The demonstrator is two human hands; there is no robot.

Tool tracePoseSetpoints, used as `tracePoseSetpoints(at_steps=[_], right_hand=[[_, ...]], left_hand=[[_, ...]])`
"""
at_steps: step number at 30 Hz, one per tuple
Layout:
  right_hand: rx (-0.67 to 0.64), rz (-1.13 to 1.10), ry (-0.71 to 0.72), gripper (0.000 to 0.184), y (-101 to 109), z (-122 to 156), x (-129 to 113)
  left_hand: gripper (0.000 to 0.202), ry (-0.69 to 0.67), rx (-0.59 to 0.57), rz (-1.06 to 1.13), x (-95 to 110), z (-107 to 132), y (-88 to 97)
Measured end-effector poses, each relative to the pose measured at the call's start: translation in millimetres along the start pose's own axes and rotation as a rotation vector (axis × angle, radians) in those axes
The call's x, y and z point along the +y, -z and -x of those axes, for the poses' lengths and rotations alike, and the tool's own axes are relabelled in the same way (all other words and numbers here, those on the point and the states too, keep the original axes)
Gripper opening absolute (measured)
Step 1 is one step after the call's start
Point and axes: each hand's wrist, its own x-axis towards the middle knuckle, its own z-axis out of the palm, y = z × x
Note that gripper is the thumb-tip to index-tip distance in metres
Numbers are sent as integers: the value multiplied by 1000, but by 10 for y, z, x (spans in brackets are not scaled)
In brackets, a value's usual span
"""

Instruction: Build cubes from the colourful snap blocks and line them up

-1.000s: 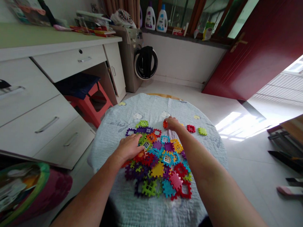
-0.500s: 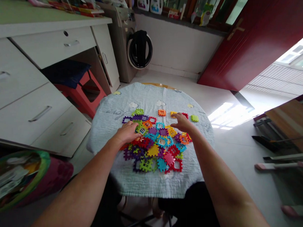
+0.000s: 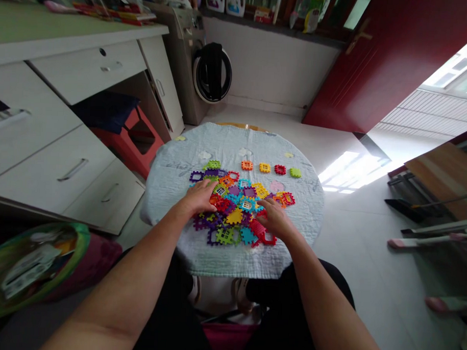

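A pile of colourful interlocking plastic tiles lies on the cloth, among them a yellow tile (image 3: 234,216), a light green tile (image 3: 224,236) and a blue window tile (image 3: 248,204). My left hand (image 3: 200,198) rests at the pile's left side, thumb and fingers apart, beside red and green tiles. Over the right side is my right hand (image 3: 275,217), its fingers spread and touching or just above red tiles; some pieces are hidden beneath it. Behind the pile stand an orange tile (image 3: 246,166), a yellow window tile (image 3: 265,168), a red tile (image 3: 280,169) and a green tile (image 3: 295,172) in a row.
A pale blue cloth (image 3: 230,264) covers the round table. White drawers (image 3: 65,154) and a red stool (image 3: 133,146) are on the left, with a full bin (image 3: 83,256) nearer me. A washing machine (image 3: 187,66) and red door (image 3: 347,82) stand beyond.
My right hand has let go of the yellow window tile in the back row and come back toward me over the pile. My left hand stays at the pile's left side.
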Motion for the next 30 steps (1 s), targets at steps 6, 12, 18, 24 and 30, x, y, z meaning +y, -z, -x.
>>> tracePoseSetpoints(at_steps=[6, 12, 18, 24, 30], right_hand=[[-46, 56, 58, 48, -147, -273, -112], [-45, 67, 12, 26, -114, -419, 81], [64, -5, -217, 27, 91, -510, 279], [76, -81, -327, 38, 63, -516, 295], [92, 1, -283, 43, 39, -467, 329]], left_hand=[[60, -10, 83, -9, -98, -25, -47], [40, 37, 203, -22, -83, -67, 6], [37, -177, 260, 128, 128, -86, -10], [36, -369, 89, 130, 353, -15, -141], [44, -356, -8, 102, 337, -33, -103]])
